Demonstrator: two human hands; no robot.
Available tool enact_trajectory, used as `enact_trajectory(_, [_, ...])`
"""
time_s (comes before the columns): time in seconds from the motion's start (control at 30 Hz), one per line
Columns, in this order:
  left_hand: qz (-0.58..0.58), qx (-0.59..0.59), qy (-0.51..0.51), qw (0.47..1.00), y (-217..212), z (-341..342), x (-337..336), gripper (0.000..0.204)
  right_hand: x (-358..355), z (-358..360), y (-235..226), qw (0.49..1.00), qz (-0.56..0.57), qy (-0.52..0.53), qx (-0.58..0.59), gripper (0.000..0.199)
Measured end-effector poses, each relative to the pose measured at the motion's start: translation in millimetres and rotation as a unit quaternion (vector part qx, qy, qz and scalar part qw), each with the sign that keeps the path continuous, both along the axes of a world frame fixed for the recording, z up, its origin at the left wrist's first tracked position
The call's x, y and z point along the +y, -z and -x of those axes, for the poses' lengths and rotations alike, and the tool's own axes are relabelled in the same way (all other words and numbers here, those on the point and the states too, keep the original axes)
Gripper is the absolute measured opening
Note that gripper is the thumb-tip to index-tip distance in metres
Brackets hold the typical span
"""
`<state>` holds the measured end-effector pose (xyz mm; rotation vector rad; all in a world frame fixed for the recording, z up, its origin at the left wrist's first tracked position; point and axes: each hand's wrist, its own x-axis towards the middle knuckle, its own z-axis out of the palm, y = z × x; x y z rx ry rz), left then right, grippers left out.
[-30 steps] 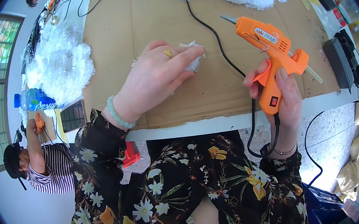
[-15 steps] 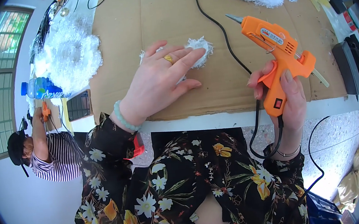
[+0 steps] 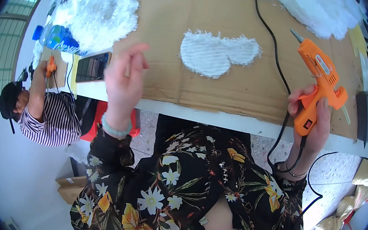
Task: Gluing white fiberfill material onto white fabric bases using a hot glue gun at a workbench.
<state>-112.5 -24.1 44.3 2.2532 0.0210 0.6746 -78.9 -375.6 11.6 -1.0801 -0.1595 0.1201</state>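
Observation:
My right hand [image 3: 313, 117] grips an orange hot glue gun [image 3: 318, 65] by its handle. Its metal nozzle points up and to the left, and a clear glue stick shows at its back. On the cardboard lies a flat white fluffy fabric piece [image 3: 213, 52], made of two rounded lobes with frayed edges. To the left of that piece, my left hand [image 3: 127, 78] is raised over the table edge. Its fingers are loosely bent and slightly blurred, with nothing visible in them.
White fluffy heaps lie at the back left [image 3: 97, 18] and back right [image 3: 322, 1]. A phone [image 3: 92, 67] and a blue-labelled bottle [image 3: 57, 38] are at the left. A black cord [image 3: 269, 29] crosses the cardboard [image 3: 162, 81]. Beyond, another person [image 3: 49, 115] works with an orange glue gun.
My left hand has lifted off the white fabric piece and moved left, uncovering it. The view has turned, shifting the table's contents. The glue gun stays in my right hand.

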Motion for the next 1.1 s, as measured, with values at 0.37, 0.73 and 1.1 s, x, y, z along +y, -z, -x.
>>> enact_trajectory(0.37, [-0.373,-0.087,0.185,0.905,6.7,-7.0,-13.9,0.025,15.0,1.6,-27.2,0.990,0.100,-0.075,-0.061,0.038])
enact_trajectory(0.73, [-0.090,0.092,0.192,0.973,8.5,-93.0,9.6,0.028,67.5,-14.7,-50.0,0.893,0.381,-0.232,-0.059,0.026])
enact_trajectory(1.1, [-0.140,0.082,0.251,0.954,26.8,-120.3,-5.4,0.013,79.8,-17.5,-50.5,0.870,0.444,-0.198,-0.084,0.029])
